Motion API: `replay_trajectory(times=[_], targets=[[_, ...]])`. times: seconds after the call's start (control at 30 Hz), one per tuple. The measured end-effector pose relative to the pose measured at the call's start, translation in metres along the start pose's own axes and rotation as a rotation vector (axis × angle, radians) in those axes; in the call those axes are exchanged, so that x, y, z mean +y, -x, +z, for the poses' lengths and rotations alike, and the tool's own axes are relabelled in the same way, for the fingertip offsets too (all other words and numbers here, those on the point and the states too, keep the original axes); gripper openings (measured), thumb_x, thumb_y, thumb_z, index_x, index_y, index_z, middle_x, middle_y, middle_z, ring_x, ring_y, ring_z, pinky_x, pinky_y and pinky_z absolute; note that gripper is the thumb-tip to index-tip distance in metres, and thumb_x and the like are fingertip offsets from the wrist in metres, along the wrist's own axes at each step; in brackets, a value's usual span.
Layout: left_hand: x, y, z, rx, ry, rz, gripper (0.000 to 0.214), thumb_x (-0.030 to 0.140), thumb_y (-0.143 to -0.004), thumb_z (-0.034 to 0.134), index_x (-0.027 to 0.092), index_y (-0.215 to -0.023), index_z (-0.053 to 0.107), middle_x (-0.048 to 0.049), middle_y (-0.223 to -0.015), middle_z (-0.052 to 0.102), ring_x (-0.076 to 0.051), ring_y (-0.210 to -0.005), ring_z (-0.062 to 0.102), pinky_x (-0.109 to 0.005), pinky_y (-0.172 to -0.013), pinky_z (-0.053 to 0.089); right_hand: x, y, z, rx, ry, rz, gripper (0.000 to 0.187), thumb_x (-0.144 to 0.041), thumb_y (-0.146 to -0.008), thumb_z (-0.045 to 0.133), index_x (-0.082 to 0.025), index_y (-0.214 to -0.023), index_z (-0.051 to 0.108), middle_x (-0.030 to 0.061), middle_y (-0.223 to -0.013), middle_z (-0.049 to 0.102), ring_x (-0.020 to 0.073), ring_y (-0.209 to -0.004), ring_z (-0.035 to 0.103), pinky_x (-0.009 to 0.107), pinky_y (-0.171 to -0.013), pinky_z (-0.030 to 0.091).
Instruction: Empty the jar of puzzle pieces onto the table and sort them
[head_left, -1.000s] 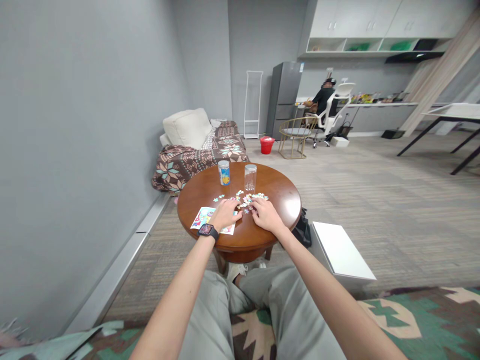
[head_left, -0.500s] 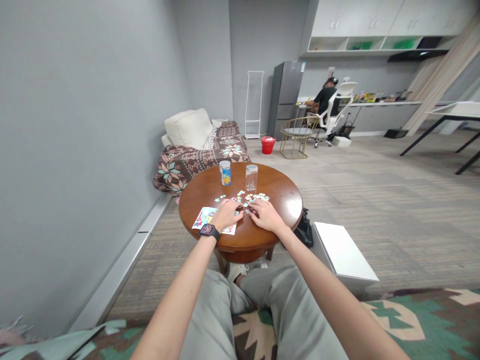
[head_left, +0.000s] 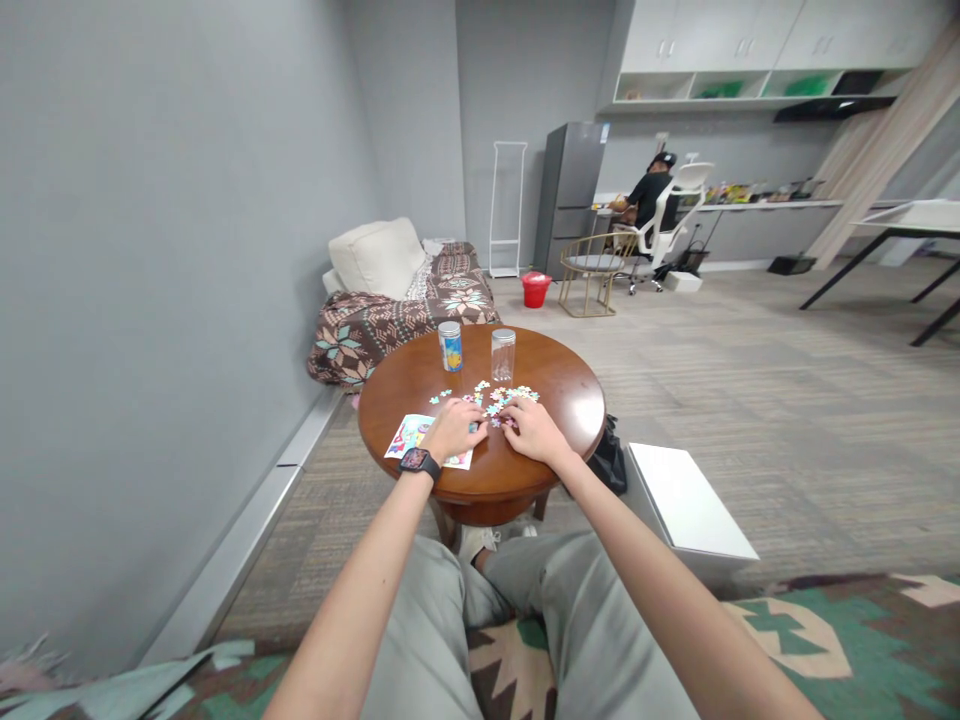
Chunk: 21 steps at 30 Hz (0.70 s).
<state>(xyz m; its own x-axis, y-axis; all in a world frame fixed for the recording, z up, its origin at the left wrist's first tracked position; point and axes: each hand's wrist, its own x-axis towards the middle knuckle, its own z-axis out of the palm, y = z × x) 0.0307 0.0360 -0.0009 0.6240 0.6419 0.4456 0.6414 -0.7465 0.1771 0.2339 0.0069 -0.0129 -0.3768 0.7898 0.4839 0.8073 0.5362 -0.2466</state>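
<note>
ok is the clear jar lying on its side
No, the clear jar stands upright on the round table, lid on top, just beyond the puzzle pieces.

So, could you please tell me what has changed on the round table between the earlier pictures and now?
Very little: the fingers of the left hand and the right hand shifted slightly at the puzzle pieces. Whether a piece was taken or released is too small to tell. The printed jar, clear jar and picture sheet stayed in place.
</note>
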Motion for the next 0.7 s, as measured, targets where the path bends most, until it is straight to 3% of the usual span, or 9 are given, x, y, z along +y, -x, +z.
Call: replay_trajectory(times=[0.2,0.7], targets=[[-0.001,0.000,0.003,0.004,0.002,-0.028,0.020,0.022,-0.086,0.055,0.022,-0.085,0.076,-0.0042,-0.103,0.075,-0.020,-0.101,0.066,-0.040,-0.097,0.044,0.005,0.001,0.009,-0.018,-0.007,0.016,0.030,-0.026,-0.088,0.057,-0.017,-0.115,0.065,0.0120,-0.127,0.064,0.0276,-0.128,0.050,0.045,-0.106,0.038],[-0.010,-0.001,0.012,0.065,0.059,-0.081,0.024,0.020,-0.088,0.052,0.017,-0.101,0.072,-0.0080,-0.107,0.069,-0.021,-0.100,0.065,-0.035,-0.096,0.050,0.001,0.000,0.003,-0.033,0.016,-0.017,0.033,-0.027,-0.089,0.055,-0.017,-0.119,0.065,0.0122,-0.121,0.065,0.0262,-0.119,0.054,0.043,-0.104,0.039]])
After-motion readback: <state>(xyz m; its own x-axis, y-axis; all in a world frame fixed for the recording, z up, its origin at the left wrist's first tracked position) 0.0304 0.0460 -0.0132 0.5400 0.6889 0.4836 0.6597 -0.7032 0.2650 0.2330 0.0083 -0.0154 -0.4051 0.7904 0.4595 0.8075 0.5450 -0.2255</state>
